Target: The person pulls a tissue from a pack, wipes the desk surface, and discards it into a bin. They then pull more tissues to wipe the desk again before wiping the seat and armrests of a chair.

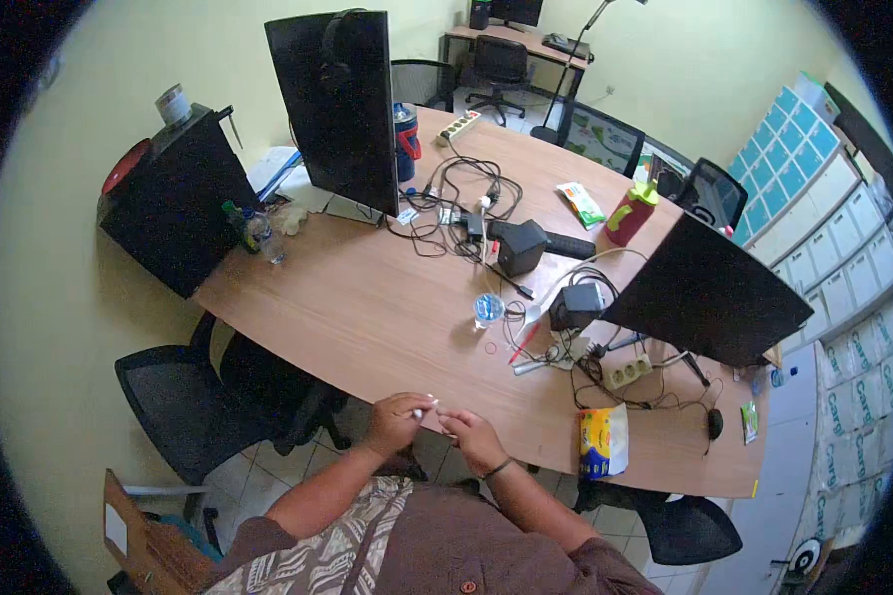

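Note:
My left hand point(395, 424) is closed at the table's front edge, its fingers curled around a small white thing point(419, 413) too small to name. Close to its right, my right hand point(474, 441) has its thumb and fingers pinched together, with the fingertips almost meeting those of the left. Whatever sits between the right fingertips is hidden. Both hands are in front of my body, just over the edge of the wooden table point(367, 307).
On the table are a plastic cup point(487, 310), tangled cables point(466, 188), a yellow-blue tissue pack point(601, 441), a power strip point(626, 372), a black mouse point(714, 423) and a red bottle point(631, 213). Monitors point(337, 109) stand left and right. An office chair point(184, 412) is at left.

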Action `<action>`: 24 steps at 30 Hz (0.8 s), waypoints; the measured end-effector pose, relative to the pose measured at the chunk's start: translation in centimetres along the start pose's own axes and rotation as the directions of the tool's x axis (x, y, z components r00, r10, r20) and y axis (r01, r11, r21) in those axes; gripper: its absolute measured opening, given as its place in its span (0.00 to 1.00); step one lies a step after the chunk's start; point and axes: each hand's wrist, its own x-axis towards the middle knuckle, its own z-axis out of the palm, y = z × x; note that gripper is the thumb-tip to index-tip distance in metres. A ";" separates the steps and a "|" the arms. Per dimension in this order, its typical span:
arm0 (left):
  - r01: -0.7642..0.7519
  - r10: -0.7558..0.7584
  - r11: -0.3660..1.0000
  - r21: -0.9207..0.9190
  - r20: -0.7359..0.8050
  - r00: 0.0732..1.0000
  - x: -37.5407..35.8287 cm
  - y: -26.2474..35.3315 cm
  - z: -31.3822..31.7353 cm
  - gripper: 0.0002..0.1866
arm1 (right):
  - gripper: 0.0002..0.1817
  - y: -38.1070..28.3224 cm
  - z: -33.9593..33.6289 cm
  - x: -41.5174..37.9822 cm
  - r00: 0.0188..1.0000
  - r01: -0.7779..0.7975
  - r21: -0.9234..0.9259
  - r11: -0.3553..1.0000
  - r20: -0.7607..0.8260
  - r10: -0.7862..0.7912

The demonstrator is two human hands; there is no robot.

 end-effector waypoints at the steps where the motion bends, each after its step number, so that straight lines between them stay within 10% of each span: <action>1: 0.113 -0.112 0.993 0.021 -0.028 0.993 0.6 -1.5 -0.9 0.12 | 0.10 -0.5 -0.1 0.6 1.000 -0.006 -0.007 1.000 0.001 0.006; 5: 0.291 -0.269 0.871 0.396 -0.113 0.957 3.0 -9.3 -5.0 0.08 | 0.16 -2.1 -1.0 5.8 0.994 0.054 -0.177 0.983 -0.079 -0.069; 19: 0.504 -0.493 0.801 0.324 -0.123 0.862 7.7 -23.3 -14.2 0.15 | 0.19 -13.7 -6.6 41.3 0.912 -0.092 -0.951 0.294 -0.199 -0.360; 24: 0.489 -0.516 0.786 0.378 -0.036 0.856 7.3 -24.5 -15.0 0.15 | 0.18 -15.5 -4.5 45.2 0.913 -0.120 -0.931 0.346 -0.240 -0.331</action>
